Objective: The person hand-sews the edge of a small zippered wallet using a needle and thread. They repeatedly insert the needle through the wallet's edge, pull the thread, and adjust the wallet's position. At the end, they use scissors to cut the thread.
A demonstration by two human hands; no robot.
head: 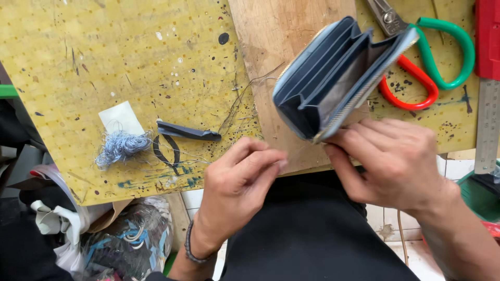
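My right hand (388, 164) grips the near end of an open blue zip-around wallet (333, 78), holding it tilted above a wooden board (276, 31). The wallet's inner card slots and zipper edge face up. My left hand (237, 182) hovers just left of the wallet's corner with fingers curled together; a very thin thread seems to run from it, but I cannot tell for sure. A dark bracelet circles the left wrist.
Scissors (432, 67) with one green and one red handle lie at the top right. On the yellow speckled mat (104, 62) sit a bundle of blue thread (121, 145), dark leather strips (187, 132) and a white paper scrap (121, 117). A metal ruler (487, 125) lies at the right edge.
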